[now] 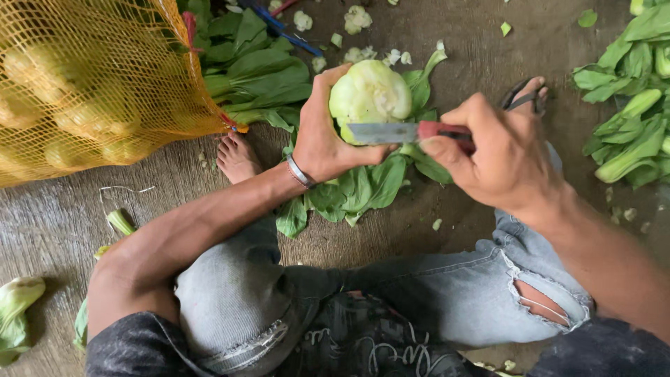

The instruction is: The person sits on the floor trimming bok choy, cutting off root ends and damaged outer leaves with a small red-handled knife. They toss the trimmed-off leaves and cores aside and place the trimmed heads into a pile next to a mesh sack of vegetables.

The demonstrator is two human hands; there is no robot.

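Greens point(370, 98), one bunch with its pale cut base turned up toward the camera, sit at about twelve o'clock from the seated person, just past the knees, with the dark leaves hanging down toward six.

Largest in view is the yellow net sack point(84, 77) at ten o'clock, bulging with round yellowish produce and resting on the floor point(56, 216). Next come the legs in torn grey jeans point(447, 286), filling the lower middle; one bare foot point(236, 157) shows at eleven o'clock beside the sack's tied end. A loose heap point(628, 105) of leafy stalks lies at two o'clock, and another heap point(255, 73) lies at eleven o'clock, between the sack and the held bunch.

Left hand point(324, 136) is wrapped around the bunch from its nine o'clock side, thumb under the base, a bracelet point(299, 172) on the wrist. Right hand point(499, 157), at the bunch's three o'clock, is clenched on a red-handled knife point(398, 132), whose blade lies flat against the cut base, tip pointing to nine. Small trimmed scraps point(356, 19) dot the floor at twelve o'clock.
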